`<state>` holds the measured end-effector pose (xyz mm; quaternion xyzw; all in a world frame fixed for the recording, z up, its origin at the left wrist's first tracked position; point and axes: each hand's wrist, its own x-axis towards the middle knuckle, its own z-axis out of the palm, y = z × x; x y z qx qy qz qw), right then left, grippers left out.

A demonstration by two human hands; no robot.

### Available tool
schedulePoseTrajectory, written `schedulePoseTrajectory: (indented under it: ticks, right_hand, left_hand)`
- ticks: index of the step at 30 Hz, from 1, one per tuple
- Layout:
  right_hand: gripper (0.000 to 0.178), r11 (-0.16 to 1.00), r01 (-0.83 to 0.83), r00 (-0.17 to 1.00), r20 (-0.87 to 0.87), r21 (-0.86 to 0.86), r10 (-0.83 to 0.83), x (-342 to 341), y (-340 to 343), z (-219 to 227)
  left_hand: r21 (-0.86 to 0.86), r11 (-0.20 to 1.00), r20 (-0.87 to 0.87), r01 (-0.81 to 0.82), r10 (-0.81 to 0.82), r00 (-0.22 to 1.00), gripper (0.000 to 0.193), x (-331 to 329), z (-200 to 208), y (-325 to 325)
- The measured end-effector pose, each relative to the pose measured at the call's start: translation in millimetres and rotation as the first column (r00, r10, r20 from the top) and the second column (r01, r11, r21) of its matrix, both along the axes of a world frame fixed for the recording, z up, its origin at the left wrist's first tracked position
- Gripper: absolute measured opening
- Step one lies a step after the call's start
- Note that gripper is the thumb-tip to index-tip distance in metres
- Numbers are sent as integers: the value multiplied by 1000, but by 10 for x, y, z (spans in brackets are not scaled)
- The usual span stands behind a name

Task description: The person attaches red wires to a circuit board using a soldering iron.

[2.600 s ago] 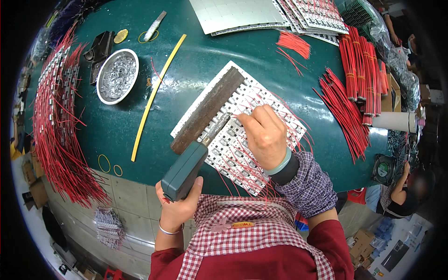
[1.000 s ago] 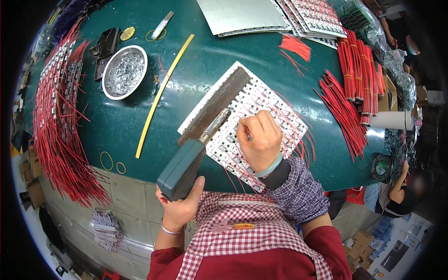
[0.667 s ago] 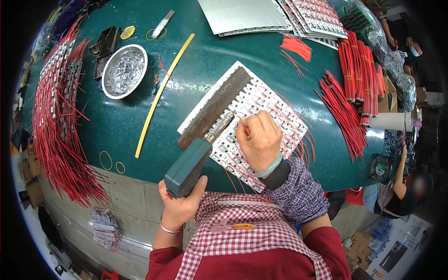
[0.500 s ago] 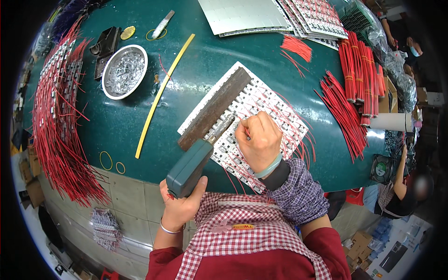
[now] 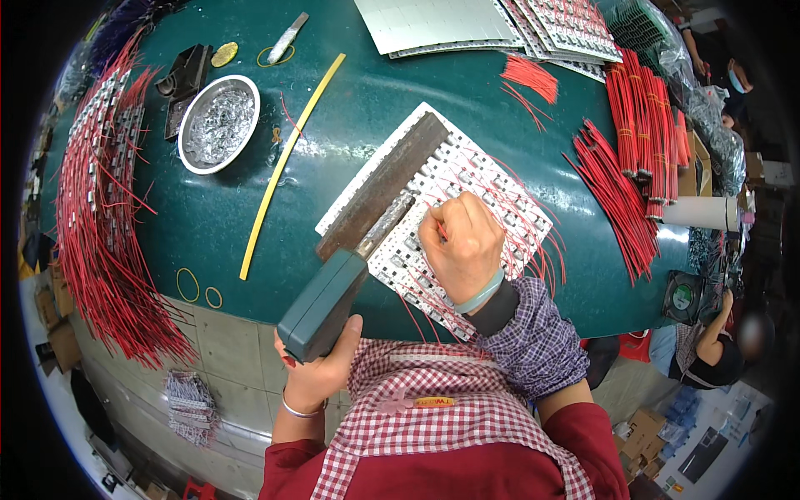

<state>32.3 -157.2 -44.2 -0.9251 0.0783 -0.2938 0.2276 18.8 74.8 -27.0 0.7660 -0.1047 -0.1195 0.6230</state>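
Observation:
My left hand point(image 5: 327, 365) grips a green soldering gun point(image 5: 321, 304), whose metal tip points up and right over a white circuit board panel point(image 5: 477, 171). Closed in a pinch, my right hand point(image 5: 465, 246) rests over the middle of that panel. A bit of red wire point(image 5: 442, 228) shows between its fingers; the wire's end is hidden. Small dark and silver parts cover the panel in rows, and thin red wires trail from its right side and lower edge. A dark, worn bar point(image 5: 387, 183) lies along the panel's upper-left side.
Wired strips point(image 5: 100, 225) hang over the table's left edge. A white bowl point(image 5: 253, 125) holds silvery scraps. A yellow strip point(image 5: 287, 175) lies left of the panel. Red wire bundles point(image 5: 612, 196) are at right, stacked panels point(image 5: 442, 25) behind. Another person point(image 5: 708, 350) works at far right.
The soldering gun has drawn slightly down and left, its tip pulling back from my right fingers. My right hand stays over the panel, still pinching.

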Motion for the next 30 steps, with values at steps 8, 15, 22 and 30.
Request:
schedulePoseTrajectory:
  ticks: [8, 15, 22, 30]
  right_hand:
    - [19, 1000, 9, 1000, -11, 19, -8, -48, 2, 17]
    - [12, 999, -37, 981, -189, 39, 43, -511, -139, 552]
    - [16, 973, -61, 993, -84, 222, 82, -452, -78, 862]
    - [11, 948, -80, 996, -12, 308, 87, -78, -18, 166]
  left_hand:
    - [14, 995, -95, -104, 104, 990, 23, 17, 188, -114]
    - [-12, 1000, -10, -17, 17, 1000, 37, 13, 37, 53]
    - [-13, 999, -14, -31, 31, 999, 36, -2, 20, 50]
    - [-19, 999, -35, -31, 30, 999, 32, -55, 13, 77]
